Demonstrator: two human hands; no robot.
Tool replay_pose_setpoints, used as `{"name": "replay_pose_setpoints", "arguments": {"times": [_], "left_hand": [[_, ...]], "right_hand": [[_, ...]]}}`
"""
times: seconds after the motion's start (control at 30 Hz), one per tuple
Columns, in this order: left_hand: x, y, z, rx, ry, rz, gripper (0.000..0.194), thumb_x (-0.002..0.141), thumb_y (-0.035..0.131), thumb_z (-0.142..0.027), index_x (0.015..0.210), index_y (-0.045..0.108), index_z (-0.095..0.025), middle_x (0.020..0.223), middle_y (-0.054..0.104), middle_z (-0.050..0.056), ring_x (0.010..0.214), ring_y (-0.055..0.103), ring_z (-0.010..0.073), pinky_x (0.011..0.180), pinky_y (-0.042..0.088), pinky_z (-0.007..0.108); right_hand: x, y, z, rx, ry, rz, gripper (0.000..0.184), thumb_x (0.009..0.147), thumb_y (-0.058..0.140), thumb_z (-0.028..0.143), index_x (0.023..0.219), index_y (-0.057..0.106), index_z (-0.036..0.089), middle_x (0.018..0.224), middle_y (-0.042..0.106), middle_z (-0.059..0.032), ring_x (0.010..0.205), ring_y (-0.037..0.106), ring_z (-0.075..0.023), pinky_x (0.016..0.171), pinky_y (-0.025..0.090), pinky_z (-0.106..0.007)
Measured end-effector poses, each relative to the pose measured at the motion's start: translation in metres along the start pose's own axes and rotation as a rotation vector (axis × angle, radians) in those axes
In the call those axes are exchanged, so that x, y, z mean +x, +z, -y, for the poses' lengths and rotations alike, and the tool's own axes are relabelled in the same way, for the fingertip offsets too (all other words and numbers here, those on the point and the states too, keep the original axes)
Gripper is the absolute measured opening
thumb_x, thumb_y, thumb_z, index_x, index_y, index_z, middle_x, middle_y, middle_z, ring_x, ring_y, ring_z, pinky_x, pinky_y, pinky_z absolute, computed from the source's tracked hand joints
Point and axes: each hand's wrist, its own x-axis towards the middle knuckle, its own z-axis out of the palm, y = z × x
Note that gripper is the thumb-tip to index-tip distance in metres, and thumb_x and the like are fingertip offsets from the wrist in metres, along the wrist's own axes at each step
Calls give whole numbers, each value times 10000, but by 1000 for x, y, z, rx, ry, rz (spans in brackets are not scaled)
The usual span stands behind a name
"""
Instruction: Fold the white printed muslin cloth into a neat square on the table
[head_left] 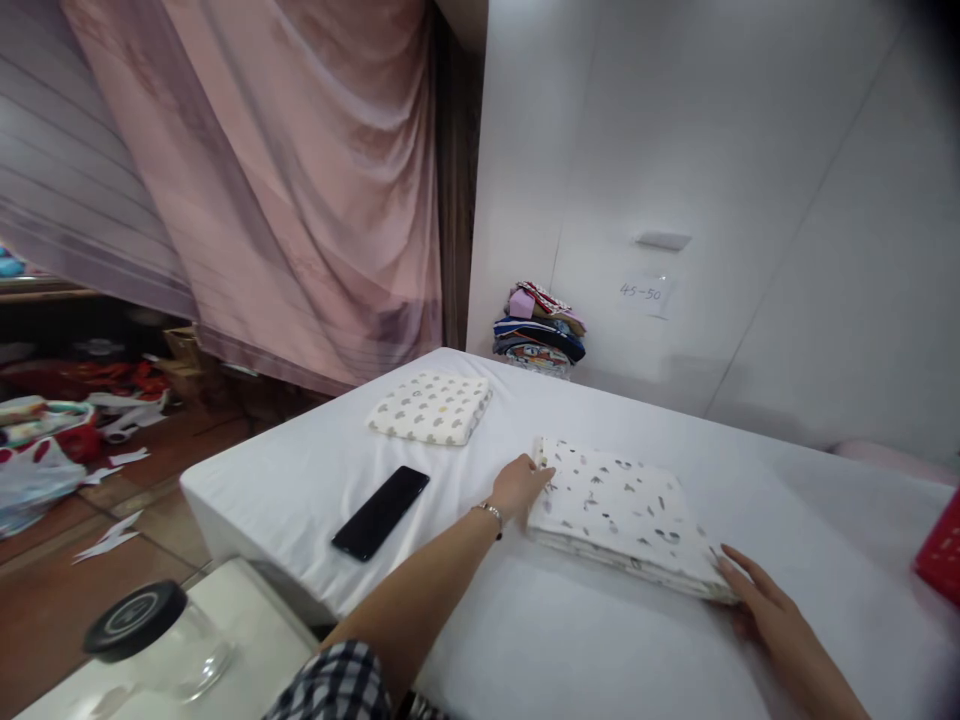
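Observation:
A white folded cloth [615,505] with small dark and grey prints lies flat on the white-covered table [675,650]. At its left edge, my left hand [517,487] pinches the layers, with a bracelet on the wrist. My right hand [761,600] grips the near right corner, its fingers partly hidden under the cloth. Further back and to the left rests a second folded cloth [431,408], cream with grey and a few yellow prints, touched by neither hand. A black phone [381,512] lies on the table left of my left forearm.
A glass jar with a black lid [169,640] stands on a lower white surface at the near left. A stack of folded clothes [540,330] is beyond the table's far edge by the wall. Something red [941,550] is at the right. Pink curtains [322,180] hang behind.

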Motion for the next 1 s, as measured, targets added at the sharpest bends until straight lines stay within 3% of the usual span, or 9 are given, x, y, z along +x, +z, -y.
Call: {"name": "replay_pose_setpoints", "arguments": {"times": [0.2,0.53,0.83,1.0], "left_hand": [[21,16,-4,34,-56,-14,361,723,545,-500,897,543,-184,1019,646,98,932,591,241,668,394,265],[21,21,-1,61,-44,-53,224,755,520,-422,822,515,-208,920,655,45,847,593,195,637,376,253],[44,22,-8,60,-65,-29,448,705,509,-610,875,542,-197,980,655,90,926,597,243,675,407,279],[47,24,-12,84,-64,-39,372,730,514,-543,885,550,-207,987,658,80,940,599,239,694,413,279]], "right_hand": [[3,-2,-4,91,69,57,748,664,633,583,1295,447,226,594,611,7,455,432,-126,478,365,-254],[10,-2,-10,82,52,49,749,633,665,553,1273,474,214,604,613,6,431,442,-122,450,365,-250],[12,-3,-9,9,45,30,751,633,646,575,1262,485,196,574,606,12,407,447,-121,441,373,-253],[6,3,-3,32,41,5,741,640,626,605,1249,485,209,579,603,14,410,429,-109,420,342,-232]]}}
